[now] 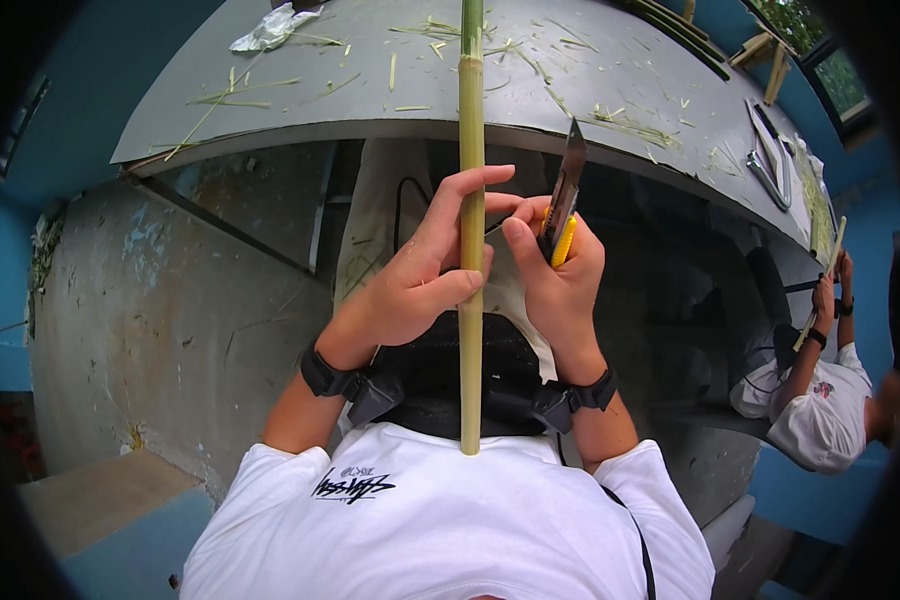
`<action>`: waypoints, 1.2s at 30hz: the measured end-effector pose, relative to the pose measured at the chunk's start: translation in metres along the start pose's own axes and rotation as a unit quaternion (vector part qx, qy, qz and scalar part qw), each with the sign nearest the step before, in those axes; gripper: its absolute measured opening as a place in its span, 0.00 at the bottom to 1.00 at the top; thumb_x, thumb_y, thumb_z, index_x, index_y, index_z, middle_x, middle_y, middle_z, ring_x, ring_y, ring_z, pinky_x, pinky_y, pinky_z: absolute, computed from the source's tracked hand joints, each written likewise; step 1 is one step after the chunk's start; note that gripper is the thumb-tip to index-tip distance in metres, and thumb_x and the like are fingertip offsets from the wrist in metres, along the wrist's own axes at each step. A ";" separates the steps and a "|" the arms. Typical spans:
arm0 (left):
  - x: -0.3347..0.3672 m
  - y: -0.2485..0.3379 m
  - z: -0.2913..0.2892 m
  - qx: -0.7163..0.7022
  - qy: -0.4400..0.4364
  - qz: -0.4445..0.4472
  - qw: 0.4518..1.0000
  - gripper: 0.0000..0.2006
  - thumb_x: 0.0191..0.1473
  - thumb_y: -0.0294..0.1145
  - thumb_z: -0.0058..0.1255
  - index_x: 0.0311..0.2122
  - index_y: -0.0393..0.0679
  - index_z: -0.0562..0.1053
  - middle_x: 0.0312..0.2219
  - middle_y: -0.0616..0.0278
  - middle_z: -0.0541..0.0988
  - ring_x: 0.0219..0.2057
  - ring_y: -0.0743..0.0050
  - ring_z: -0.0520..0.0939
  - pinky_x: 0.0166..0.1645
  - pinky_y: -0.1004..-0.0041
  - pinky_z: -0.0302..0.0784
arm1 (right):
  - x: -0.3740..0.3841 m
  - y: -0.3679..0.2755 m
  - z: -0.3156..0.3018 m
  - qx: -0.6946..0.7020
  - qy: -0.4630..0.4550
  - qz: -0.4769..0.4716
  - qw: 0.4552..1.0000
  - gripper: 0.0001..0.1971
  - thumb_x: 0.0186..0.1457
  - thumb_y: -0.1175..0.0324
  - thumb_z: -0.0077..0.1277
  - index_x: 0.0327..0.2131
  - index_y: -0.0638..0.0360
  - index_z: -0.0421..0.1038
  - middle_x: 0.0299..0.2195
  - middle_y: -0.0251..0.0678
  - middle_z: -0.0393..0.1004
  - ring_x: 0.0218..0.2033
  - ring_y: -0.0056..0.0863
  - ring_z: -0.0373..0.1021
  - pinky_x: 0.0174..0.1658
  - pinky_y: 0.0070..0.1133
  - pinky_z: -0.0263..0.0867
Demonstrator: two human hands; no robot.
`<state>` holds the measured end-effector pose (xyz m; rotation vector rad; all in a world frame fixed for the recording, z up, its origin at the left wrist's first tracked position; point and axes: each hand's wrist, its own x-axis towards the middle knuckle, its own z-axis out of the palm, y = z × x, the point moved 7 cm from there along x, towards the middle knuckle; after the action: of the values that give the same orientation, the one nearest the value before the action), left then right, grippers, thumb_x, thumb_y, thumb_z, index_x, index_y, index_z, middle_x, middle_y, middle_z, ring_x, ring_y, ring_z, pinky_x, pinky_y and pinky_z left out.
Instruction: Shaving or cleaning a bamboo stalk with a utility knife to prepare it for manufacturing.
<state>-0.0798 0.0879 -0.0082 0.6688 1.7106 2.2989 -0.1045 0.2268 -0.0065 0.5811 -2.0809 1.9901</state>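
A long pale green bamboo stick (471, 380) stands lengthwise before me, from the table to my white shirt. My left hand (405, 285) is closed around its middle, with the thumb pressed along the front and the index finger stretched across it. To the right of the stick, my right hand (560, 270) grips a utility knife (566, 190) with a black and yellow handle. The knife's blade is out and points up and away from me, apart from the stick. Some fingertips of my right hand come close behind the stick, partly hidden.
The grey table (320, 70) curves across the far side, strewn with thin green shavings (630, 125). Crumpled white wrapping (273, 28) lies at its far left, a metal-framed saw (768, 160) at its right. At far right, another person (820, 400) holds a thin stick (820, 285).
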 end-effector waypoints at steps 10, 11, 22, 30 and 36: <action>-0.001 -0.008 0.009 -0.007 -0.018 0.018 1.000 0.51 0.53 0.29 0.51 0.75 0.55 0.32 0.62 0.41 0.67 0.26 0.82 0.71 0.37 0.80 0.73 | 0.009 0.006 -0.071 0.050 0.213 -0.002 0.976 0.07 0.64 0.68 0.57 0.37 0.61 0.72 0.21 0.21 0.66 0.18 0.07 0.58 0.21 0.11 0.51; -0.001 -0.009 0.009 0.000 -0.014 0.024 1.000 0.52 0.53 0.29 0.51 0.75 0.55 0.31 0.61 0.42 0.67 0.25 0.82 0.71 0.36 0.80 0.73 | 0.010 0.007 -0.082 0.050 0.234 -0.009 0.971 0.07 0.64 0.68 0.57 0.37 0.61 0.72 0.20 0.22 0.66 0.17 0.07 0.58 0.21 0.11 0.51; -0.008 -0.009 0.003 -0.001 0.044 0.027 0.999 0.54 0.54 0.28 0.54 0.74 0.53 0.28 0.49 0.45 0.75 0.27 0.81 0.76 0.35 0.79 0.76 | -0.004 0.011 -0.176 0.014 0.381 -0.060 0.922 0.06 0.64 0.73 0.55 0.41 0.65 0.72 0.19 0.25 0.61 0.16 0.11 0.53 0.20 0.13 0.46; -0.016 -0.023 -0.002 0.034 0.067 -0.045 0.996 0.35 0.56 0.31 0.59 0.65 0.41 0.56 0.36 0.60 0.79 0.30 0.83 0.78 0.33 0.83 0.74 | -0.007 0.009 -0.146 0.042 0.320 -0.043 0.945 0.04 0.64 0.74 0.54 0.38 0.65 0.74 0.19 0.24 0.60 0.16 0.10 0.52 0.20 0.14 0.45; -0.022 -0.026 -0.008 0.041 0.049 -0.091 0.994 0.15 0.59 0.35 0.60 0.45 0.38 0.73 0.30 0.67 0.77 0.28 0.86 0.77 0.29 0.83 0.71 | -0.006 -0.002 -0.109 0.024 0.278 -0.048 0.959 0.04 0.61 0.73 0.58 0.35 0.63 0.74 0.24 0.26 0.70 0.16 0.09 0.57 0.19 0.12 0.51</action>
<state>-0.0673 0.0800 -0.0394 0.4023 1.8348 2.1798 -0.1115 0.3353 0.0010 0.0999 -1.6338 1.8724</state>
